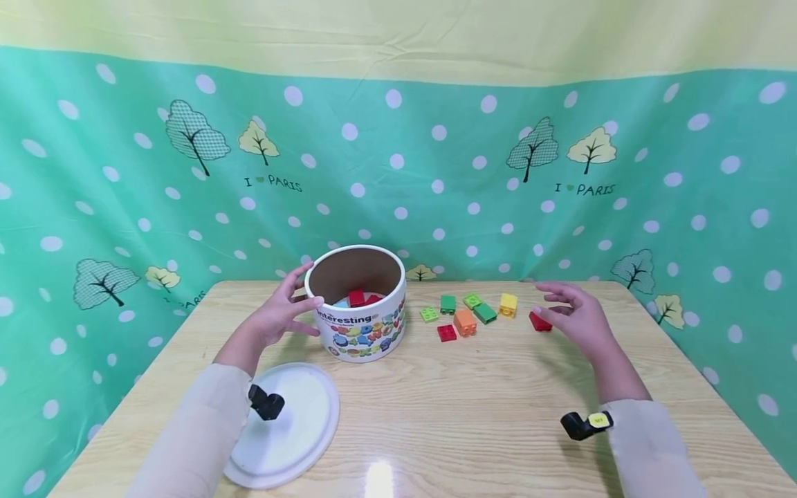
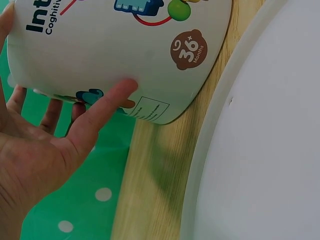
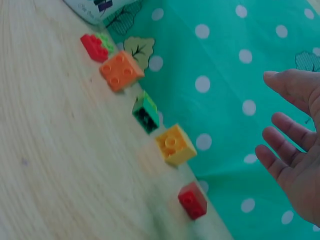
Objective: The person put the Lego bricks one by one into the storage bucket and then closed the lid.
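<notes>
My left hand (image 1: 280, 311) is at the left side of a white round tub (image 1: 367, 339) with printed letters, its spread fingers (image 2: 107, 102) touching the wall and rim. Red and light blue blocks (image 1: 356, 298) lie inside the tub. Over the right of the table my right hand (image 1: 579, 318) hangs with fingers apart and nothing in them. Nearest to it is a red toy brick (image 1: 540, 321), then a yellow brick (image 1: 508, 305). An orange brick (image 1: 465, 323), a dark green brick (image 1: 485, 313) and a flat red brick (image 1: 446, 333) lie closer to the tub.
A white round lid (image 1: 305, 415) lies flat in front of the tub, partly under the left forearm. Other green bricks (image 1: 447, 304) stand near the back edge of the wooden table (image 1: 448, 415). A green dotted curtain (image 1: 398, 194) hangs behind.
</notes>
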Tool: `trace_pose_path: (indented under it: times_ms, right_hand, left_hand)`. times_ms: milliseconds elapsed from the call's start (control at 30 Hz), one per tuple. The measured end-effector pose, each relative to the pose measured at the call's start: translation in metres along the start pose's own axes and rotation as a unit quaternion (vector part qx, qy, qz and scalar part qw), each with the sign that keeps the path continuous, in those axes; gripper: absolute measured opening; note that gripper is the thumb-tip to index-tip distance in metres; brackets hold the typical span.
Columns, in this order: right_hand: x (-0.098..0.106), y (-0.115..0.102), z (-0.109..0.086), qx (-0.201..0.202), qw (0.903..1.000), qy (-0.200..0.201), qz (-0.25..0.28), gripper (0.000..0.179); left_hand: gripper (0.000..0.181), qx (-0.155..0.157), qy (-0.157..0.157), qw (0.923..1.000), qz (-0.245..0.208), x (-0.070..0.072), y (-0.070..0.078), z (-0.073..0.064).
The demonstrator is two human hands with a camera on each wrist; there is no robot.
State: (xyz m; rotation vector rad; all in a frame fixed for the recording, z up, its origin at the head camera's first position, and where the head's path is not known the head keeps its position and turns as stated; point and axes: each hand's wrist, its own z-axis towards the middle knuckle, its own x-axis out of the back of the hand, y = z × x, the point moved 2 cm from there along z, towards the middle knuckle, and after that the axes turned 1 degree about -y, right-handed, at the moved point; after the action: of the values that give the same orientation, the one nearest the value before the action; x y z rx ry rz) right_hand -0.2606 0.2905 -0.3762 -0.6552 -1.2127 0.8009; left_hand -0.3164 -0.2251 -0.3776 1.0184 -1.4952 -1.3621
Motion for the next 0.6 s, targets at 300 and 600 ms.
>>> trace_pose_path:
  times_ms: [300, 600]
  right_hand:
    - [0.004, 0.028, -0.005, -0.021, 0.9995, 0.016, -0.017, 0.054]
    - [0.004, 0.047, -0.004, -0.03, 0.9994, 0.007, -0.018, 0.055]
  left_hand:
    - [0.093, -0.001, -0.004, 1.0, 0.003, 0.0, 0.0, -0.001]
    - [0.091, -0.002, 0.001, 1.0, 0.004, 0.0, 0.0, -0.001]
